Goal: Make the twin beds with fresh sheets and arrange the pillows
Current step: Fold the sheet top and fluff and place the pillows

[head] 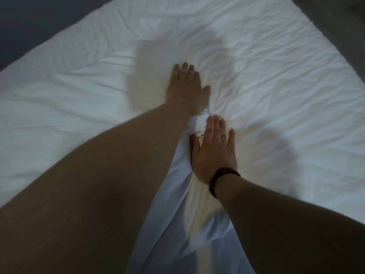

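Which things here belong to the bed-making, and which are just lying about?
Job: white sheet, its bunched fold, left hand and right hand pressed flat on it.
Lying about: bead bracelet on the right wrist, dark floor beside the bed.

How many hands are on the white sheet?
2. The left hand lies flat farther up the sheet; the right hand, with a bead bracelet, lies flat nearer, beside a bunched fold.

I count one wrinkled white sheet [276, 66]. Two bare hands lie flat on it: one left hand [187, 89], farther, and one right hand [214, 153], nearer. One dark beaded bracelet [221, 180] circles the right wrist. One bunched fold [199, 124] rises between the hands.
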A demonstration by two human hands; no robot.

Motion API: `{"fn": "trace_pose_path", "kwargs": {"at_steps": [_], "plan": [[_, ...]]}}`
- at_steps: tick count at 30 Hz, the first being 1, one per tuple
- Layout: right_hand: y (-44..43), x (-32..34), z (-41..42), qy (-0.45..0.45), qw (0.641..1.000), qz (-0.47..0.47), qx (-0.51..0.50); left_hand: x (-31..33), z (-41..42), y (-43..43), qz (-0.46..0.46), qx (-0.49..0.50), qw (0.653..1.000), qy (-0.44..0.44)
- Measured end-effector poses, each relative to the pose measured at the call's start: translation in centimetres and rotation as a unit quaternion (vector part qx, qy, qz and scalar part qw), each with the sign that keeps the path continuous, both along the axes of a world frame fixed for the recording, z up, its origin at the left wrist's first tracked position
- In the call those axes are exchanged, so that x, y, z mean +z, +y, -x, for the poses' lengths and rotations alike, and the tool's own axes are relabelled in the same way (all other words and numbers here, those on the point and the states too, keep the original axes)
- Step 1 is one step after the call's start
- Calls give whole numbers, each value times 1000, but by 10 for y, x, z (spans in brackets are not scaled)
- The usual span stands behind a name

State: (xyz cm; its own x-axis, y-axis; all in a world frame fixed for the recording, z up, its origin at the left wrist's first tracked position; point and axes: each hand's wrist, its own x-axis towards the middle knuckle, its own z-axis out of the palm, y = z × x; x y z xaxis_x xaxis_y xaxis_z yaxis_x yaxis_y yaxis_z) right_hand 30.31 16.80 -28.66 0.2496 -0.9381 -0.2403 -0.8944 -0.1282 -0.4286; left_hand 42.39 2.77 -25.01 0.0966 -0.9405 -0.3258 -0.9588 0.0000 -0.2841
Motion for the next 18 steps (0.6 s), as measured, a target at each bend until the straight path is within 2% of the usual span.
{"fn": "trace_pose_path", "kwargs": {"at_steps": [4,7,14,18], "plan": [[2,7,3,-9,1000,-23,-1,12,1,36,14,-25,999,20],[15,16,11,-17,999,-40,3,17,-1,43,14,-33,999,-3],[89,26,72,27,997,-67,-23,18,11,46,14,-10,1000,-16],[98,31,72,47,995,-78,-32,25,8,49,43,29,999,-15]]}}
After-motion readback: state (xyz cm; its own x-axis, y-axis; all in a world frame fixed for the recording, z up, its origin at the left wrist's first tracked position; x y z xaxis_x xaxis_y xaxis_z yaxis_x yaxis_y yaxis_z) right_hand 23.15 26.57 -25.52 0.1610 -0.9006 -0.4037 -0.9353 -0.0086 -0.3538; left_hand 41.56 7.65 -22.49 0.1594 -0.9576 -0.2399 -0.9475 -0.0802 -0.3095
